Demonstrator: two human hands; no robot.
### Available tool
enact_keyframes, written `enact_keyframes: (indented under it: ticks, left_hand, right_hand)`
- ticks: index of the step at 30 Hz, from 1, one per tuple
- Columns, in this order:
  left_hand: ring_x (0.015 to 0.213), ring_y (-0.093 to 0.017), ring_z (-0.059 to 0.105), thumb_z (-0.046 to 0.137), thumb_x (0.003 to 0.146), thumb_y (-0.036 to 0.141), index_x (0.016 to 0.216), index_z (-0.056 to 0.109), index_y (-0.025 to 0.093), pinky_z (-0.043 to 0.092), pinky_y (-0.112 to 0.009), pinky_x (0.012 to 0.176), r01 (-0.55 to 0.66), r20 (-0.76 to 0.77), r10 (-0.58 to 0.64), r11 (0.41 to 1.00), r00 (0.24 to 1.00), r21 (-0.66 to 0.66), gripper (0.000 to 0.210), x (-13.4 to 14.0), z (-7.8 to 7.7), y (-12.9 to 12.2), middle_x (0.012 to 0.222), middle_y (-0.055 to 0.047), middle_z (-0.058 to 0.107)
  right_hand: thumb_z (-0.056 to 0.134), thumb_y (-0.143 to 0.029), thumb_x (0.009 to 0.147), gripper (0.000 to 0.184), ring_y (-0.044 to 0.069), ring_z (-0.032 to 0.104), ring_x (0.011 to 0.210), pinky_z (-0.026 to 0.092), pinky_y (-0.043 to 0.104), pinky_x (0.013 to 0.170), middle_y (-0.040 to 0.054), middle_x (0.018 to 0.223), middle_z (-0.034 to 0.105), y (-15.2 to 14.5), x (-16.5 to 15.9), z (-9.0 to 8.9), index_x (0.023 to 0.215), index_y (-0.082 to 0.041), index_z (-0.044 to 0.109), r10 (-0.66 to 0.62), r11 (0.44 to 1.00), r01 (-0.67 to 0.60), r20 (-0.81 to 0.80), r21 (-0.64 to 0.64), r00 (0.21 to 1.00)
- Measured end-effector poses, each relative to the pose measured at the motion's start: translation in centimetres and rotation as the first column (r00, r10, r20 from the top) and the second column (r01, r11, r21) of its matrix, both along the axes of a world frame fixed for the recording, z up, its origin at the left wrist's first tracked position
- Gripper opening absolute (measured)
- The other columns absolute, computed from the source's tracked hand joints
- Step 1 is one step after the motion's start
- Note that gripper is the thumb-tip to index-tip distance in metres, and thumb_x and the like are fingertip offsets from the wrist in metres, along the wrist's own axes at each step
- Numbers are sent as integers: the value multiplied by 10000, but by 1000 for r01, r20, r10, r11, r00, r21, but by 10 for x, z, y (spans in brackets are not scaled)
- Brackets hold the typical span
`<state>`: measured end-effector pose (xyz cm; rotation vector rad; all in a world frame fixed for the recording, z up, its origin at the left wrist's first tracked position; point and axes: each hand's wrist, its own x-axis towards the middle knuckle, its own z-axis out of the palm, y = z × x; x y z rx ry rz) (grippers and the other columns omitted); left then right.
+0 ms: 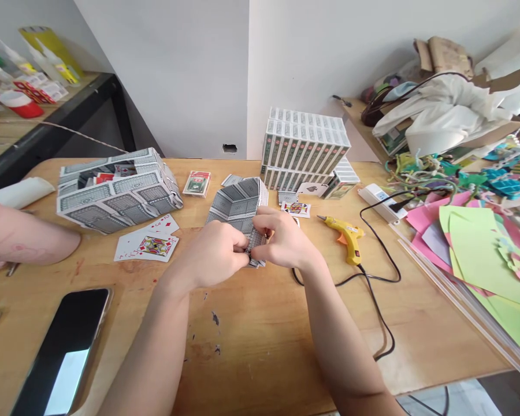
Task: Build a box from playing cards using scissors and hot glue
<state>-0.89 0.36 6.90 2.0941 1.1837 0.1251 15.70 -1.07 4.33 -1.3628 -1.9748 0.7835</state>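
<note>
Both my hands are at the near right edge of a grey-patterned structure [236, 202] built from playing cards, its panels folded up at an angle. My left hand [219, 251] is closed, its fingertips pinching the lower edge. My right hand [281, 236] grips the right side, thumb and fingers closed on the card wall. The fingertips partly hide the spot where they meet. To the left stands a larger box made of cards [121, 202], with loose cards inside. Loose face-up cards [149, 245] lie in front of it.
A yellow glue gun [349, 237] lies to the right, its black cord looping over the table. Behind are stacked card packs [303, 147] and a single card box [197, 184]. A phone [65, 346] lies front left. Coloured paper [481, 248] and a power strip [381, 202] are at right.
</note>
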Motion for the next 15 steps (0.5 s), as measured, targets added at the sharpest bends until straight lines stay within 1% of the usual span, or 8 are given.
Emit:
enact_keyframes:
  ticks: [3,5,7,11,13,15]
  left_hand:
    - [506,-98,263,481,638,188,439,356,181,172,-277,493,-9,55,8,1000,998,7,236,-6,1,3,478,52,305]
    - [516,-96,298,471,646,186,439,419,179,190,-261,500,-39,106,36,999,994,20,214,-12,4,5,490,51,346]
    - [515,-96,328,473,651,189,457,507,185,206,-248,497,-98,149,92,995,985,31,197,-17,6,8,485,55,379]
    - [544,-109,430,495,665,207,554,648,198,267,-229,497,-231,251,215,972,944,35,189,-24,7,11,510,52,498]
    - [580,-123,480,513,674,209,599,681,202,304,-227,508,-274,297,255,961,920,24,184,-25,6,13,547,45,559]
    - [613,-137,518,535,682,211,626,697,205,341,-230,525,-299,346,280,954,896,1,171,-25,3,14,582,37,606]
  right_hand:
    - [581,-175,540,304,105,338,609,254,248,540,-48,654,342,-1,-3,2,548,-206,279,-37,999,37,-11,-8,999]
    - [610,-194,555,294,105,369,612,292,247,548,-45,668,379,-3,-7,3,566,-208,317,-65,998,64,-26,-24,998]
    - [625,-204,577,262,110,415,629,346,252,574,-38,689,423,-4,-11,4,591,-207,363,-102,994,101,-47,-37,994]
    - [647,-242,636,169,127,504,694,450,284,656,0,796,518,-6,-17,3,705,-197,499,-244,970,242,-102,-25,965]
    - [665,-268,663,176,137,543,740,485,304,707,22,857,555,-7,-18,3,780,-194,556,-278,960,279,-136,-6,951]
    - [681,-283,674,206,148,569,780,505,323,752,36,892,579,-7,-17,2,836,-195,591,-281,959,284,-161,-1,946]
